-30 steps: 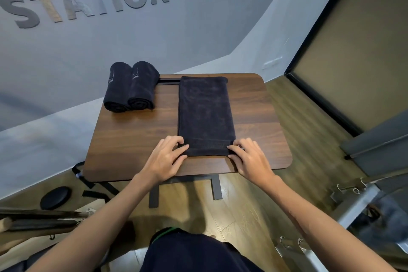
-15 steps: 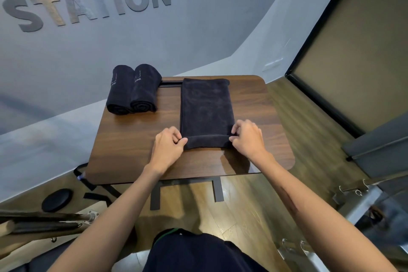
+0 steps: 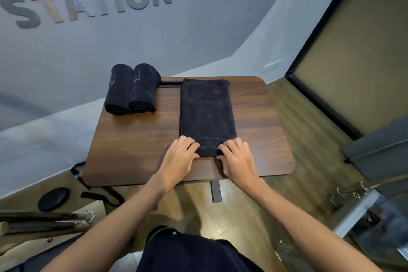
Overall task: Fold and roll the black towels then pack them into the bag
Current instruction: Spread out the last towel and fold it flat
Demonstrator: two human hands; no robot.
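Note:
A black towel (image 3: 206, 108), folded into a long strip, lies down the middle of the brown wooden table (image 3: 136, 148). Its near end is turned over into a short roll. My left hand (image 3: 180, 159) grips the left side of that roll, fingers over the top and thumb at its near side. My right hand (image 3: 237, 159) grips the right side the same way. Two rolled black towels (image 3: 132, 89) lie side by side at the table's far left corner. No bag is clearly in view.
A grey wall with raised letters stands behind the table. Black straps (image 3: 97, 192) and a round black pad (image 3: 53, 198) lie on the floor at the left, with wooden poles (image 3: 39, 222) nearer. Metal equipment (image 3: 362, 207) stands at the right.
Both hands have moved inward along the towel's near end, closer together. The turned-over end now forms a small roll under my fingers. The two rolled towels have not moved.

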